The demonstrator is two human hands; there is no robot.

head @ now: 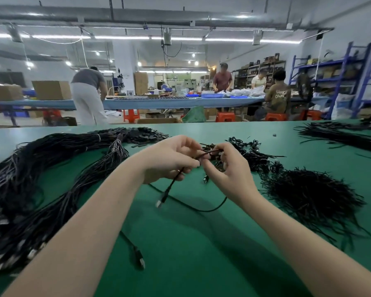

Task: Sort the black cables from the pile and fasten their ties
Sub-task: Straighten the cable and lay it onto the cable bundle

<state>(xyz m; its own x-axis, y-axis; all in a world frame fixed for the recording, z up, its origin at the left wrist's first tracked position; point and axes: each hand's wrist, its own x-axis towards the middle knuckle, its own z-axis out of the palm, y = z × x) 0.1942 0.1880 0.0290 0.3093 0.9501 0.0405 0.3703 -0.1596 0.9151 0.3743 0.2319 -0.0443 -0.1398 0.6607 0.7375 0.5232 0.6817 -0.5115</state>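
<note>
Above the middle of the green table [180, 243], my left hand [171, 159] and my right hand [229, 170] hold one black cable [169, 187] between them. Both pinch it where its strands are gathered near a tie. One plug end [159, 203] dangles below my left hand, and a loop [201, 207] trails on the table under my right wrist. A large pile of long black cables [30, 185] fills the left side. A heap of black ties [308, 196] lies at the right.
Behind my hands lies a small pile of tied cables [253, 155]. More ties [341, 136] lie at the far right, and dark flat pieces [137, 133] at the back. A loose plug [140, 259] lies near my left forearm. Several people work at a far table [159, 102].
</note>
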